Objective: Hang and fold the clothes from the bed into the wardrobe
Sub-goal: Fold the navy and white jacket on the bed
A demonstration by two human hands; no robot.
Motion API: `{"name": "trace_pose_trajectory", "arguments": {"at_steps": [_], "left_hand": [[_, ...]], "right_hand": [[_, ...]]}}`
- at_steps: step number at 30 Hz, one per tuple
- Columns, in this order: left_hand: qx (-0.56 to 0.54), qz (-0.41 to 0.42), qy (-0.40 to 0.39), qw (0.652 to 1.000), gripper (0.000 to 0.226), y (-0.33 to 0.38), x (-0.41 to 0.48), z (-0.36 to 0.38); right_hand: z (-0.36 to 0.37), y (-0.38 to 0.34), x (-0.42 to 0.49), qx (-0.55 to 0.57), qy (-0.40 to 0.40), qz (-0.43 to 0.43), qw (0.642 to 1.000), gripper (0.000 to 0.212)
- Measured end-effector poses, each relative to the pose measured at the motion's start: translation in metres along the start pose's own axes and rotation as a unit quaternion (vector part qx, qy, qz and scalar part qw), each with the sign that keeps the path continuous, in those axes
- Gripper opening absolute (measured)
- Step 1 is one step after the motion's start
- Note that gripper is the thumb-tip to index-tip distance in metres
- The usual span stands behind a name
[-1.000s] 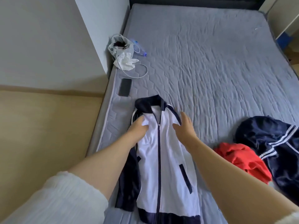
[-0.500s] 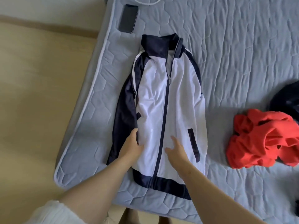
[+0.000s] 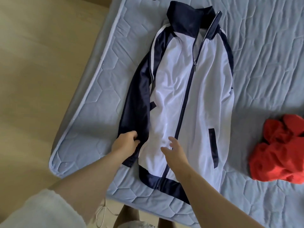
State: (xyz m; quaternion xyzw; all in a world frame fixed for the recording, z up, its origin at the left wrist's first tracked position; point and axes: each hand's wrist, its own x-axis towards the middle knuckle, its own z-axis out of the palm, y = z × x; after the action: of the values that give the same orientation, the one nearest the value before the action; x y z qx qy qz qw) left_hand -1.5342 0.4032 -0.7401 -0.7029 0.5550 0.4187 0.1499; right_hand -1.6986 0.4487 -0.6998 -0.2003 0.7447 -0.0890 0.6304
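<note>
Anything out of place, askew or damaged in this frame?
Nothing is damaged or spilled. The red garment lies crumpled in a heap on the bed, not yet folded. The jacket lies flat, but its zip is open at the top and one collar flap folds outward.
</note>
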Motion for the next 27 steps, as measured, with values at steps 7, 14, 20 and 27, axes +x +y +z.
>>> {"name": "trace_pose_trajectory", "arguments": {"at_steps": [7,14,20,27], "left_hand": [[-0.559,-0.128,0.186,0.798,0.016,-0.008,0.003,-0.064],[-0.479,-0.094,0.201,0.849,0.049,-0.024,-0.003,-0.075],[-0.454,-0.104,-0.085,0.881,0.030,0.019,-0.009,-0.022],[-0.428,-0.027,-0.213,0.878,0.026,0.036,-0.017,-0.002]], "right_hand": [[0.013,-0.033,-0.010,0.016,0.006,-0.015,1.000,0.046],[0.019,-0.052,-0.015,0.034,0.025,-0.019,0.999,0.045],[0.017,-0.033,-0.010,0.007,0.030,-0.009,0.999,0.047],[0.015,0.007,-0.003,-0.003,-0.002,-0.018,1.000,0.046]]}}
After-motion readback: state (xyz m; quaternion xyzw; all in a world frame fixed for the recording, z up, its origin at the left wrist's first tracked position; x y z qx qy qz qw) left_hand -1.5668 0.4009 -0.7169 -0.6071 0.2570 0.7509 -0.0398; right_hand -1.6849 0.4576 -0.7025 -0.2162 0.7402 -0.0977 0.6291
